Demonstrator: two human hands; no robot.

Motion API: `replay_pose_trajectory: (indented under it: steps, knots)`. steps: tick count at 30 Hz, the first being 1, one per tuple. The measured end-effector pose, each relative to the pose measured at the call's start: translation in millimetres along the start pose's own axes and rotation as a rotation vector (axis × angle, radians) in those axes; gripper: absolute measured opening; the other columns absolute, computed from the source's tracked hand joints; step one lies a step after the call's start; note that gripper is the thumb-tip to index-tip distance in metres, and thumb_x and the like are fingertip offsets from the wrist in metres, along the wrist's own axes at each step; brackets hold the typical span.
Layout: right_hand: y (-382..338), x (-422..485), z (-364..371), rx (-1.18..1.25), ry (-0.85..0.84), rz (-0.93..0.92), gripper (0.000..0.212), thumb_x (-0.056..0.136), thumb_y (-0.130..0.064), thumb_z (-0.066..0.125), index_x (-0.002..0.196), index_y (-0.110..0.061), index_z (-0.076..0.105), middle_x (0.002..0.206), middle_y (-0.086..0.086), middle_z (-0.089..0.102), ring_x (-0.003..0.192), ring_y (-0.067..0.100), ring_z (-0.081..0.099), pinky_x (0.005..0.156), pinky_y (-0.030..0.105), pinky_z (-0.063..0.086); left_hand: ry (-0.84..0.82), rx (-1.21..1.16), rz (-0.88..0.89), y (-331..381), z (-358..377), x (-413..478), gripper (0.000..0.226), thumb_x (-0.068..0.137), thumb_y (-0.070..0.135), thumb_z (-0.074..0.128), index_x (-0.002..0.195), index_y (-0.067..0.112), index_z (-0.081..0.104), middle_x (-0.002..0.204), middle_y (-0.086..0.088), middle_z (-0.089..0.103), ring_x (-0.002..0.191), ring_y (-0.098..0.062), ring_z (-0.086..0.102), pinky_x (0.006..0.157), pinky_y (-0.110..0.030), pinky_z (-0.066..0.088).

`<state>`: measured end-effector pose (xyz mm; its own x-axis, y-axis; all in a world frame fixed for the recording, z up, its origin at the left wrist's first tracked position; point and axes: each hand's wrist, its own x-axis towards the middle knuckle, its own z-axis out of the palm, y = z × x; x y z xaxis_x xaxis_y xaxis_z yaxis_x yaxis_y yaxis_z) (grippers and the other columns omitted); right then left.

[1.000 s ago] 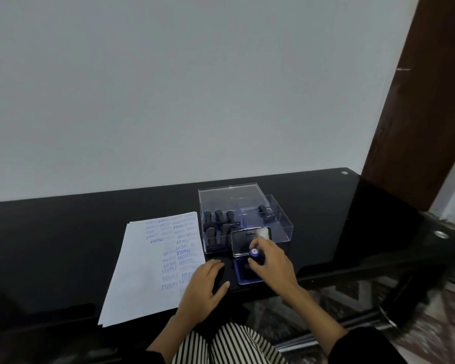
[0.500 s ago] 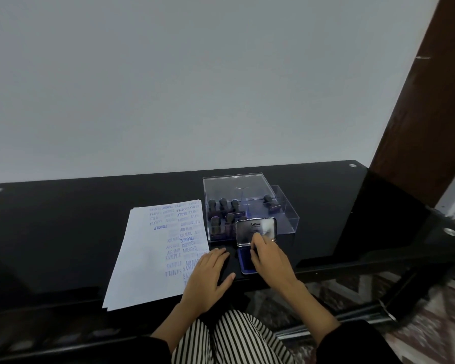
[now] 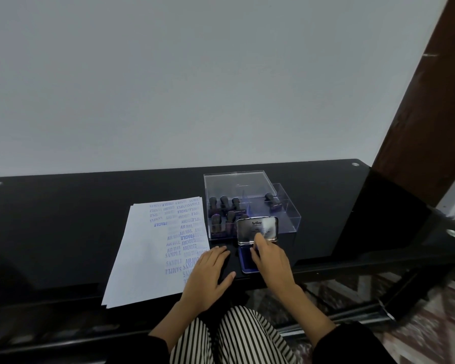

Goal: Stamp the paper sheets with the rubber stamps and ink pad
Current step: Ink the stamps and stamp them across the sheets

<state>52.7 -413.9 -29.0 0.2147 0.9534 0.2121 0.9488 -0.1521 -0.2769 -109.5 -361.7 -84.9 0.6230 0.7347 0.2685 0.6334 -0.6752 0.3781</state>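
Note:
A stack of white paper sheets (image 3: 147, 258) lies on the black table, its right half covered with blue stamp prints. My left hand (image 3: 210, 274) rests flat, fingers straight, on the sheets' lower right corner and the table. The blue ink pad (image 3: 245, 262) lies open beside it, its silver lid (image 3: 258, 228) standing upright. My right hand (image 3: 269, 258) is over the pad, fingers curled down round a rubber stamp that the hand almost wholly hides. Several dark rubber stamps (image 3: 225, 212) stand in a clear plastic box (image 3: 292, 219) behind the pad.
One more stamp (image 3: 271, 200) lies in the box's right compartment. The box's clear lid (image 3: 237, 182) lies on its rear part. The table's front edge (image 3: 326, 269) runs just below my hands. A brown door frame (image 3: 426, 114) rises at the right.
My right hand has lowered the stamp onto the ink pad; the stamp's blue top, visible a second ago, is now hidden under the fingers. My left hand has stayed put.

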Motion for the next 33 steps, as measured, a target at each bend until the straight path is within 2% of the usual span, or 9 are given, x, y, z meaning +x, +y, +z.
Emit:
replay_pose_trajectory:
  steps: [9, 13, 16, 18, 22, 26, 28, 30, 33]
  knots:
    - [-6.1, 21.9, -1.8, -0.072, -0.102, 0.081, 0.012, 0.099, -0.017, 0.036, 0.091, -0.012, 0.028, 0.085, 0.014, 0.056, 0.09, 0.03, 0.062, 0.062, 0.03, 0.033, -0.006, 0.011, 0.0, 0.7, -1.5, 0.6, 0.086, 0.081, 0.073, 0.01, 0.144, 0.018, 0.032, 0.151, 0.005, 0.03, 0.14, -0.01, 0.023, 0.112, -0.015, 0.006]
    - [-5.1, 25.1, 2.8, -0.075, -0.09, 0.066, 0.011, 0.099, -0.016, 0.037, 0.091, -0.013, 0.029, 0.093, 0.015, 0.063, 0.086, 0.028, 0.062, 0.061, 0.03, 0.033, -0.01, 0.025, 0.007, 0.8, -2.1, 0.7, 0.082, 0.081, 0.069, 0.013, 0.144, 0.019, 0.03, 0.151, 0.005, 0.029, 0.14, -0.009, 0.022, 0.113, -0.017, 0.006]
    - [1.1, 17.8, 11.2, -0.042, 0.103, 0.032, 0.026, 0.091, -0.012, 0.055, 0.082, -0.013, 0.03, 0.066, 0.004, 0.045, 0.057, 0.022, 0.051, 0.043, 0.024, 0.027, 0.0, 0.026, 0.01, 0.4, -1.6, 0.9, 0.08, 0.082, 0.066, 0.013, 0.144, 0.019, 0.031, 0.151, 0.005, 0.029, 0.14, -0.009, 0.022, 0.112, -0.016, 0.005]
    - [-0.3, 11.2, 7.7, -0.06, 0.155, -0.033, 0.056, 0.064, -0.007, 0.082, 0.071, -0.016, 0.028, 0.051, -0.006, 0.028, 0.038, 0.012, 0.027, 0.035, 0.014, 0.002, 0.0, 0.024, 0.011, 0.9, -1.8, 0.9, 0.079, 0.081, 0.063, 0.012, 0.144, 0.019, 0.03, 0.151, 0.005, 0.029, 0.141, -0.009, 0.021, 0.112, -0.016, 0.005]
    - [0.7, 8.7, 7.6, -0.075, 0.168, -0.017, 0.073, 0.041, -0.011, 0.093, 0.068, -0.02, 0.025, 0.047, -0.008, 0.019, 0.037, 0.006, 0.015, 0.028, 0.027, 0.0, 0.001, 0.022, 0.013, 0.6, -1.3, 1.0, 0.078, 0.082, 0.063, 0.013, 0.144, 0.019, 0.031, 0.151, 0.005, 0.029, 0.14, -0.009, 0.022, 0.113, -0.017, 0.006]
    - [-1.7, 10.3, 7.5, -0.107, 0.154, 0.041, 0.06, 0.058, -0.014, 0.087, 0.07, -0.017, 0.028, 0.04, 0.0, 0.04, 0.03, 0.015, 0.038, 0.034, 0.02, 0.005, 0.005, 0.026, 0.02, 0.2, -1.3, 0.9, 0.076, 0.084, 0.061, 0.016, 0.143, 0.017, 0.033, 0.15, 0.003, 0.031, 0.14, -0.011, 0.024, 0.112, -0.016, 0.006]
    - [-1.7, 17.1, 8.1, -0.129, 0.119, 0.046, 0.034, 0.085, -0.016, 0.064, 0.08, -0.013, 0.031, 0.054, 0.002, 0.041, 0.059, 0.024, 0.062, 0.04, 0.022, 0.018, 0.001, 0.026, 0.024, 0.3, -1.4, 0.9, 0.075, 0.084, 0.061, 0.016, 0.143, 0.016, 0.034, 0.15, 0.002, 0.032, 0.139, -0.012, 0.026, 0.112, -0.017, 0.007]
    - [-2.7, 20.5, 6.9, -0.097, -0.001, 0.084, 0.014, 0.097, -0.017, 0.041, 0.089, -0.012, 0.03, 0.065, 0.002, 0.038, 0.083, 0.03, 0.063, 0.055, 0.029, 0.03, -0.002, 0.029, 0.025, 0.0, -0.9, 1.2, 0.075, 0.085, 0.06, 0.017, 0.143, 0.016, 0.034, 0.15, 0.002, 0.032, 0.139, -0.013, 0.026, 0.113, -0.018, 0.008]
    - [-5.1, 21.1, 6.2, -0.056, -0.006, 0.09, 0.012, 0.097, -0.015, 0.038, 0.09, -0.012, 0.029, 0.076, 0.006, 0.044, 0.087, 0.031, 0.062, 0.06, 0.031, 0.032, -0.002, 0.026, 0.024, -0.3, -0.5, 1.5, 0.074, 0.085, 0.06, 0.018, 0.142, 0.015, 0.036, 0.149, 0.001, 0.034, 0.139, -0.013, 0.027, 0.112, -0.018, 0.008]
